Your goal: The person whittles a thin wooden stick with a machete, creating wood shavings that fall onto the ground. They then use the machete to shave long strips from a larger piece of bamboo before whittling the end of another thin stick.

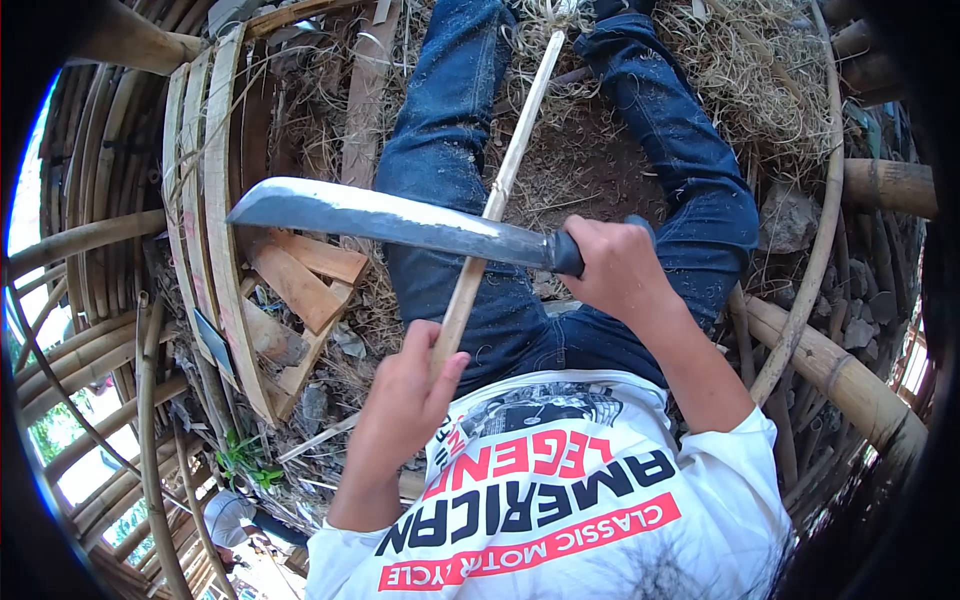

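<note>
My left hand (405, 400) fingers closed round stick (500, 185); right hand (615, 265) fist grips machete (380, 215) across stick, mid frame; wood pieces (300, 280) left.

white printed T-shirt (560, 500), blue jeans (460, 150), perhaps dusty

There is one view only, from the camera on my head, looking steeply down over my chest and lap. Its wide, round lens bends the edges, so the bamboo poles (110, 232) curve around a dark rim. My shirt (570, 500) fills the bottom, very near the lens, and my legs (470, 120) stretch away toward the top. My left hand (405, 400) and right hand (615, 265) sit close, near the middle. The straw-covered ground (760, 80) lies farther off at the top.
</note>
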`<action>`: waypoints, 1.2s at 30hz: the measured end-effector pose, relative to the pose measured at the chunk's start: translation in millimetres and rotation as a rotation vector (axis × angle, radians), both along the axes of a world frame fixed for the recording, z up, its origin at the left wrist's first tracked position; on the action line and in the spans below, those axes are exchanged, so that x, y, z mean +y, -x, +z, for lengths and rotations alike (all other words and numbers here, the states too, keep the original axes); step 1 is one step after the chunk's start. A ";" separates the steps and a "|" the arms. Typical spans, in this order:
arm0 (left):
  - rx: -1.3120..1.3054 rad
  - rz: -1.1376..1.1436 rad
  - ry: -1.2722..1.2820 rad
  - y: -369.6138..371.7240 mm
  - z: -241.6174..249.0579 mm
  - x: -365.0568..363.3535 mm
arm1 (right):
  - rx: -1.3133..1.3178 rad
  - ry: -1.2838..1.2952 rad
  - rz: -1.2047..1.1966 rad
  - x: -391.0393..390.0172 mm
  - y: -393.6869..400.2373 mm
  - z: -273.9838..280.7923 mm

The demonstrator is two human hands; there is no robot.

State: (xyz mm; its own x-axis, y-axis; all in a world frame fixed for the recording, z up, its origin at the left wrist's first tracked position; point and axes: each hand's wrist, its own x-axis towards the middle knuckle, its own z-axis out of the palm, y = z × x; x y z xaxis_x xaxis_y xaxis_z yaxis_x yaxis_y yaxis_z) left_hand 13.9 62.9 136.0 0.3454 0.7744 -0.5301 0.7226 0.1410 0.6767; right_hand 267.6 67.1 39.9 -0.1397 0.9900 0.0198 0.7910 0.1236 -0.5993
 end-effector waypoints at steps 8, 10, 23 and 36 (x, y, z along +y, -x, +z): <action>-0.020 0.062 -0.018 -13.2 -13.3 -7.9 | -0.217 0.031 0.018 42.0 -6.9 -7.6; -0.028 0.080 0.017 -14.6 -10.1 -6.4 | -0.217 0.031 0.041 43.1 -9.5 -10.2; 0.005 0.104 0.050 8.9 4.3 -1.0 | -0.217 0.058 -0.093 38.5 -35.3 -23.5; -0.053 0.080 0.147 32.9 -2.4 3.5 | -0.168 0.005 -0.233 16.9 -69.3 -32.9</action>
State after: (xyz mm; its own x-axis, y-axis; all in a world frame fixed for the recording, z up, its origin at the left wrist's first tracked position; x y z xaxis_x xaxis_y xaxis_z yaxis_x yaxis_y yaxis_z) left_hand -19.1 66.4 133.6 0.3166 0.7160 -0.6222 0.6690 0.2964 0.6815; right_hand 336.8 84.0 6.9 0.0903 0.9959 0.0109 0.8861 -0.0753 -0.4574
